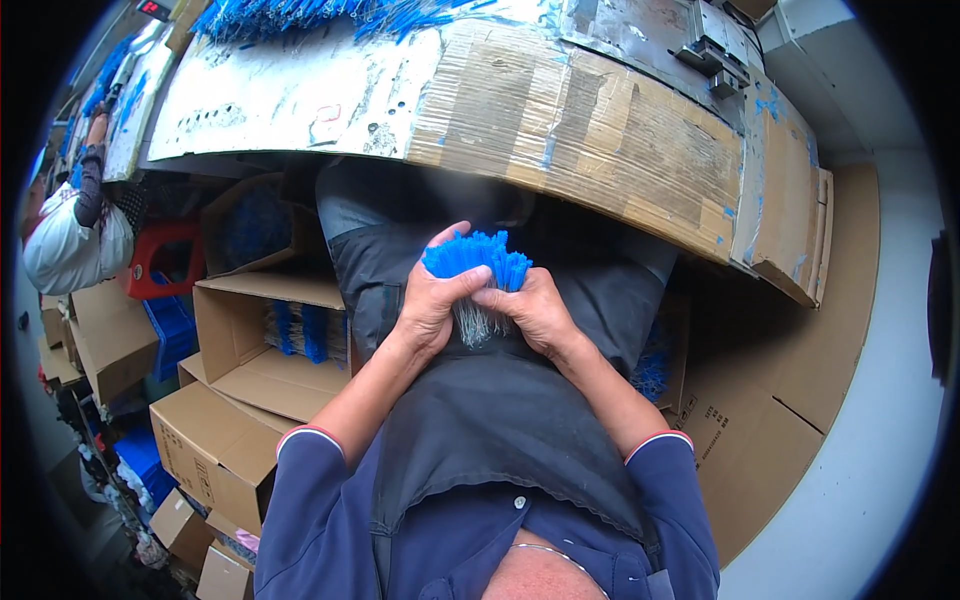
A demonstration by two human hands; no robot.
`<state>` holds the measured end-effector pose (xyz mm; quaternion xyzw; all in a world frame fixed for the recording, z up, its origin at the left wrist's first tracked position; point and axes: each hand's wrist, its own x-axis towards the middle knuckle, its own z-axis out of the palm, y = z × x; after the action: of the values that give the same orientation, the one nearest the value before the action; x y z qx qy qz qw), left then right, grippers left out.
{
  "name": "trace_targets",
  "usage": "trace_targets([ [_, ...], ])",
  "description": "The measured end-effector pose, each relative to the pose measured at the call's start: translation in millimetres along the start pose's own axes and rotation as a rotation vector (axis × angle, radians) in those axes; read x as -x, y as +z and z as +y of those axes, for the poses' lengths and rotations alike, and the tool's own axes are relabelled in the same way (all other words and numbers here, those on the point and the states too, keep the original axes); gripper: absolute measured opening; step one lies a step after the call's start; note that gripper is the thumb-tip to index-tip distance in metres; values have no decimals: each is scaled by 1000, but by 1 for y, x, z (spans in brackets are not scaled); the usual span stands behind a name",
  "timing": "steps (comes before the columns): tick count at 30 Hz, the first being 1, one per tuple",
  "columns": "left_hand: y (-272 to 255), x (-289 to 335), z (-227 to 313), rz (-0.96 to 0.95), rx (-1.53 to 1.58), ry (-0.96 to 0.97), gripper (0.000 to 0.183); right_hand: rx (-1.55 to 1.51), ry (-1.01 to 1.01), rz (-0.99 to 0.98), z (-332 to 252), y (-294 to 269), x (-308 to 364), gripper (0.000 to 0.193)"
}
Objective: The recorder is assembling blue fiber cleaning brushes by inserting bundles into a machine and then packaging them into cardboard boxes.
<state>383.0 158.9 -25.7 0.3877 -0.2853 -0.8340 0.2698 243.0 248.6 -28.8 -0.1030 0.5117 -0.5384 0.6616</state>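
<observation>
A bundle of thin rods with blue tops and pale, wiry lower ends [480,258] is held between both hands above my lap. My left hand [440,292] wraps its left side, the thumb lying across the front. On the opposite side my right hand [536,308] grips the bundle, its thumb reaching toward the left one. The blue ends point up and away from me, while the pale strands hang below the thumbs over my black apron [480,420]. What exactly the rods are cannot be made out.
Ahead lies a worktable partly covered with worn cardboard [600,130]; a heap of blue rods [290,18] sits at its far left. An open carton [235,325] with blue and pale bundles stands at left. A metal fixture [712,65] is far right. Another person's arm [92,180] shows far left.
</observation>
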Motion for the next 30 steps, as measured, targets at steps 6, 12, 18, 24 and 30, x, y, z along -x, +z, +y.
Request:
trace_targets([
  [6, 4, 0, -1, 130, 65, -12, 66, -3, -16, -47, -3, -1, 2, 18],
  [12, -7, -2, -3, 113, 125, 76, 56, -304, -21, -89, -1, -6, 5, 23],
  [18, -7, -1, -4, 72, 163, 75, 50, -294, -51, 26, 8, -7, 1, 22],
  [24, -13, -3, -7, 14, 168, 11, 42, -234, -51, 94, 9, -7, 0, 27],
  [30, -13, -3, -8, 4, 182, 26, 40, -219, -109, -20, -3, 3, 8, 24],
])
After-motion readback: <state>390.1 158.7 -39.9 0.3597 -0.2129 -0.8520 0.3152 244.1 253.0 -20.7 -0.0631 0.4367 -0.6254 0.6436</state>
